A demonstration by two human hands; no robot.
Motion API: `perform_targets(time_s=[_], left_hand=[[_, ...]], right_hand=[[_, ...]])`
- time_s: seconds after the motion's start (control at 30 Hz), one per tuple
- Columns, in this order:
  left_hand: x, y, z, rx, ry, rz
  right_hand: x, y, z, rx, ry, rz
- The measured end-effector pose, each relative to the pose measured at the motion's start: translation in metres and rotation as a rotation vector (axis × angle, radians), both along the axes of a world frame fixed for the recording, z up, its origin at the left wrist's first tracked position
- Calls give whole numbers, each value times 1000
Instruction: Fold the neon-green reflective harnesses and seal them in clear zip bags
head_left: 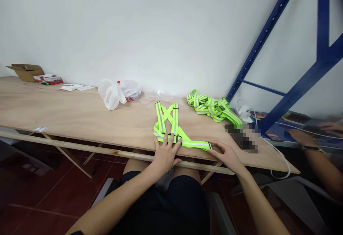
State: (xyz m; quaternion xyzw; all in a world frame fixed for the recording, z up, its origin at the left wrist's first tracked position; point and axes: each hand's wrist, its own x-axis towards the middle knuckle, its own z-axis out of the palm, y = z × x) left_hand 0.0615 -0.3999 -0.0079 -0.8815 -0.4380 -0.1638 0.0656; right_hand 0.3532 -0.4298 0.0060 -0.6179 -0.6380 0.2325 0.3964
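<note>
A neon yellow-green reflective safety vest (174, 120) made of straps lies on the wooden table in front of me, its shoulder straps crossed toward the wall. My left hand (165, 154) rests on its waist strap with the fingers spread, close to the black buckles. To the right, the waist strap stretches out along the table's front edge. My right hand (223, 153) pinches the end of that strap between thumb and fingers, by a small black buckle.
More neon straps (211, 106) lie heaped at the back right, beside a blurred dark object (242, 138). White plastic bags (112, 93), white papers (76, 87) and a cardboard box (25, 72) are toward the left. A blue metal frame (289, 81) and another person's arm (313, 149) are at right.
</note>
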Motion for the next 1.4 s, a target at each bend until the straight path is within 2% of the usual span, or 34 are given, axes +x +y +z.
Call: perform_targets(time_s=[0.3, 0.47, 0.57, 0.63, 0.73, 0.87, 0.93, 1.0, 1.1, 1.23, 1.33, 1.4], left_hand=[[3, 1, 2, 31, 0, -34], [1, 4, 5, 15, 4, -68], [0, 5, 7, -5, 5, -70], [0, 4, 8, -8, 11, -71], [1, 3, 10, -5, 34, -76], [2, 2, 11, -9, 57, -71], [3, 1, 11, -12, 61, -65], [4, -1, 12, -23, 64, -53], [9, -6, 13, -64, 69, -10], [14, -13, 13, -118, 58, 22], [7, -9, 16, -134, 20, -46], [-5, -2, 21, -162, -11, -158]], right_hand=[[0, 1, 1, 7, 21, -3], [3, 1, -4, 9, 164, -4], [-1, 3, -2, 66, 254, -8], [-8, 7, 4, 128, 294, -14], [-27, 18, 24, 186, 330, 24], [-71, 44, 54, 136, 333, 213], [-98, 60, 61, 106, 309, 321], [-124, 75, 59, 73, 263, 405], [-153, 93, 47, -17, 170, 485], [-168, 106, 30, -108, 73, 547], [-169, 109, 24, -117, 48, 545], [-168, 109, 22, -108, 40, 531]])
